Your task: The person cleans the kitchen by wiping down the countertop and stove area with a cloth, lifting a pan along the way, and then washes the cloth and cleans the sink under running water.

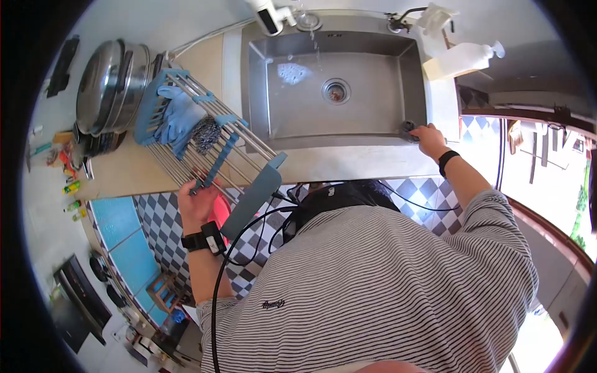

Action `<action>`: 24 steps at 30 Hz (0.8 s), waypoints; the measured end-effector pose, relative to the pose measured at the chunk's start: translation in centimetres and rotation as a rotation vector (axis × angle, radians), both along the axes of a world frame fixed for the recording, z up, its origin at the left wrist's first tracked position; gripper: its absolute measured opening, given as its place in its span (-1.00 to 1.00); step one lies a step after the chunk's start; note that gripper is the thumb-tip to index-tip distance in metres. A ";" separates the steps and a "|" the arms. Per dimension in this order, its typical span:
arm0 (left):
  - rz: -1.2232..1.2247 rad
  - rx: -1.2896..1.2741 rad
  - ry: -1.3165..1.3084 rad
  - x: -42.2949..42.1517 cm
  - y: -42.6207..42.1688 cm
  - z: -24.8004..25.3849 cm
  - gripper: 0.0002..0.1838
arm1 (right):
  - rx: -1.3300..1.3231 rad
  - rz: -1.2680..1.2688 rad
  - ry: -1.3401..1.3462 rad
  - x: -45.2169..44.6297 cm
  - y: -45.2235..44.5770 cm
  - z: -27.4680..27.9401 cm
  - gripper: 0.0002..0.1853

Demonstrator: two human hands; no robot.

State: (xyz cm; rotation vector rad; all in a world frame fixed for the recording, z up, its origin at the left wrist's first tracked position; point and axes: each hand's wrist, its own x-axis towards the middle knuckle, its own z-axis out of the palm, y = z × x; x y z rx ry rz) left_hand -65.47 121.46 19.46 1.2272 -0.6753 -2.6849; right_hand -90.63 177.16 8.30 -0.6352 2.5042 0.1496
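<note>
My left hand (198,202) is closed on the near edge of a folding metal rack (249,146) with blue-grey ends, which tilts over the counter edge. On the rack lie blue rubber gloves (179,115) and a steel scouring pad (206,135). At the right front corner of the steel sink (286,118), my right hand (430,140) has its fingers closed round a small dark object (408,129), too small to identify. Water runs from the white faucet (268,17) into the sink, and some foam (293,73) lies on its floor.
Large steel pans (102,87) stand at the left behind the rack. A soap bottle (463,60) is right of the sink. Below the counter (336,158), a black cable (217,298) hangs near my left arm, and a red basin (222,210) is partly hidden.
</note>
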 end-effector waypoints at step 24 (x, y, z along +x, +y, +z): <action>-0.648 0.196 -0.315 -11.9 10.0 0.6 -0.65 | -0.891 -0.746 -0.054 2.6 -2.0 2.5 -0.52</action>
